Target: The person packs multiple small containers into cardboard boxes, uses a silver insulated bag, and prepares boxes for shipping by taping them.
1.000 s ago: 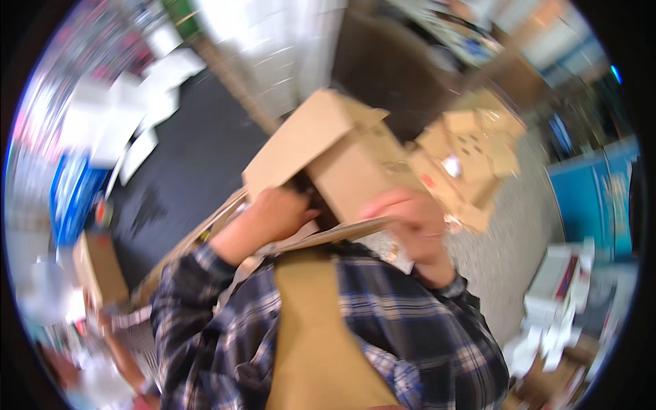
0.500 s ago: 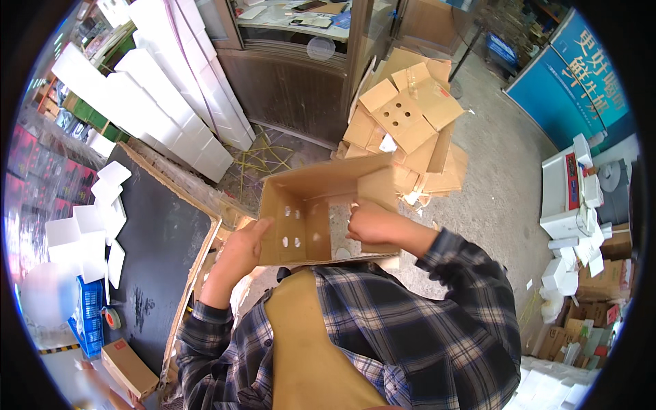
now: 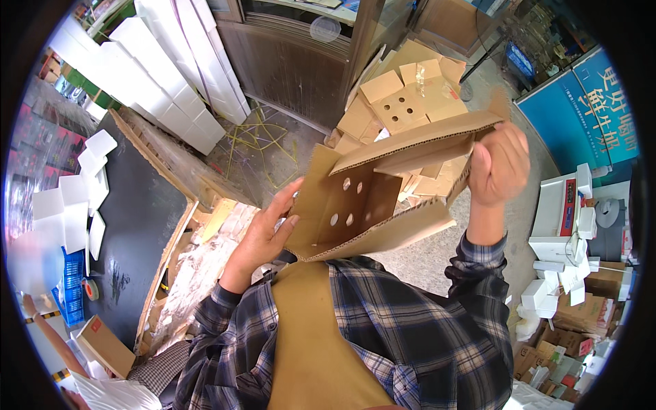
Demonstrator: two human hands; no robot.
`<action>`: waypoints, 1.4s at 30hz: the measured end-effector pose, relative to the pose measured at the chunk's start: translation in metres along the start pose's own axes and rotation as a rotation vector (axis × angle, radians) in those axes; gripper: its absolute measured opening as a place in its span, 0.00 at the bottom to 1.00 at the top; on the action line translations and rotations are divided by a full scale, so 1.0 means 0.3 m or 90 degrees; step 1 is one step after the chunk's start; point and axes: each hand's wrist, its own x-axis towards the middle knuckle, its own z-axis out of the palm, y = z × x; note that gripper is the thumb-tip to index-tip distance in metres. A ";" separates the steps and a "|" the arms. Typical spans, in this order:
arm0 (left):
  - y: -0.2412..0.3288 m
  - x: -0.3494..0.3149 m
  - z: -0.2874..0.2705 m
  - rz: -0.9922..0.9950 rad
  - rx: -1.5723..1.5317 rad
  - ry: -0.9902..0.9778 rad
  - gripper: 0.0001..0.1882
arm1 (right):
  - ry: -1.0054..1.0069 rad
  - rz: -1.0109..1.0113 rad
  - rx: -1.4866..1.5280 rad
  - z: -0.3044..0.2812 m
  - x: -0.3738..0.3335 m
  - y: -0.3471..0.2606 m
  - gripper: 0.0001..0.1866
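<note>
A brown cardboard box point(image 3: 362, 205), open at the top, is held in front of my chest, with several round holes showing in its inner wall. My left hand point(image 3: 263, 229) grips its left edge, thumb and fingers on either side of the board. At the right end, my right hand point(image 3: 502, 164) is closed around the edge of the raised flaps; the fingertips are partly hidden there. The long flaps stand bent outward and tilt to the right.
Flattened cartons point(image 3: 410, 89) are piled on the floor ahead. To the left is a black-topped table point(image 3: 150, 205) with white foam pieces point(image 3: 72, 208), a blue basket point(image 3: 68, 287) and a roll of tape point(image 3: 90, 290). Tall white foam boxes point(image 3: 167, 82) stand behind it. Another person's arm point(image 3: 55, 342) shows at lower left.
My right hand has come out of the box and moved right and up to its flaps. The box has tilted and turned, and my left hand has shifted with it.
</note>
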 end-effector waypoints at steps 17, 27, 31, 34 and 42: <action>0.052 0.163 0.081 0.255 0.143 0.011 0.08 | 0.268 -0.041 -0.234 -0.307 0.023 0.292 0.24; 0.117 0.159 -0.143 0.211 -0.112 0.033 0.11 | 0.121 1.064 0.643 -0.056 -1.027 0.477 0.24; 0.100 0.153 -0.169 0.175 -0.170 0.008 0.11 | 0.021 1.061 0.780 0.018 -0.955 0.284 0.25; 0.116 0.163 -0.143 0.178 -0.153 -0.031 0.12 | -0.036 1.065 0.820 -0.012 -0.965 0.225 0.26; -0.122 0.118 -0.088 -0.079 -0.278 0.075 0.16 | -0.152 1.103 0.886 0.128 -1.034 0.076 0.28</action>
